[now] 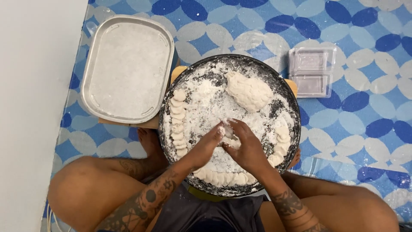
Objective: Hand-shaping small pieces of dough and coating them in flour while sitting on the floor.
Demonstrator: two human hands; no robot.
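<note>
Hands meet at centre of round dark pan [290,103], dusted white with flour. Left hand [205,146] comes in from 7 o'clock, fingers curled, tips pressed on small dough piece [228,131]. Right hand [246,148] comes in from 5 o'clock, fingers bent over same piece, pinching it from the other side; both hands floury, closed around the piece, not flat. Piece sits just off pan centre, toward 6 o'clock of big dough lump [249,91], which lies at 1 o'clock in pan, apart from hands. Shaped dough pieces [177,122] line pan rim in a row from 10 to 8 o'clock, more along 6 o'clock under the wrists, few at 4 o'clock; forearms cover part of bottom row. Metal tray [92,81], floured, lies outside pan at 10 o'clock, its edge close to pan rim, resting on wooden board [150,123] that runs under the pan too. Clear plastic box [312,72] at 2 o'clock, just beside pan. Blue and white patterned cloth [365,124] under everything. Person's bare knees at 7 and 5 o'clock, pan between them
</note>
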